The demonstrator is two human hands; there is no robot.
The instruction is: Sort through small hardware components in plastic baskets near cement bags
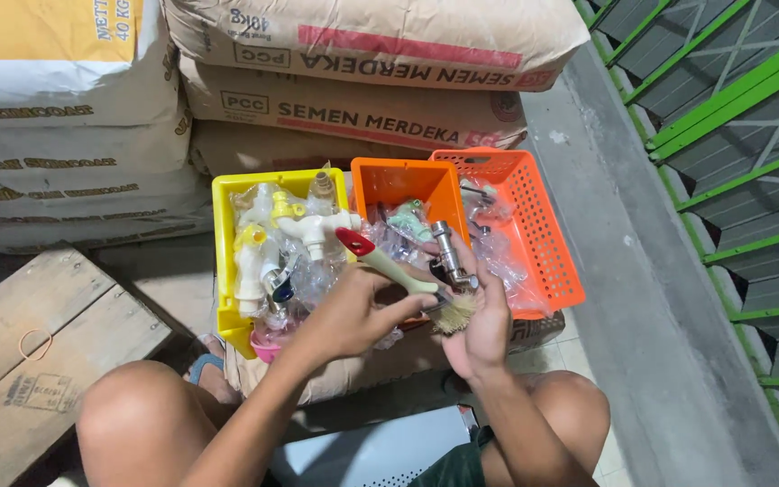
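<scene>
The left hand (353,311) has its grip closed around the pale handle of a paintbrush (403,275), red tip pointing to 10 o'clock, bristles at 4 o'clock against the right hand (480,325). That hand's grip wraps the base of a chrome tap (451,257), which stands upright in front of the orange basket (534,225). The tap looks heavy, rigid and slick; its threaded stem seems the surest hold. The brush is light, with soft bristles.

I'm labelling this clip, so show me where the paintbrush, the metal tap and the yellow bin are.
paintbrush (394,267), head view, on its pale handle below the red tip.
metal tap (448,255), head view, on its shiny body above the right hand.
yellow bin (224,261), head view, on its left wall.
</scene>
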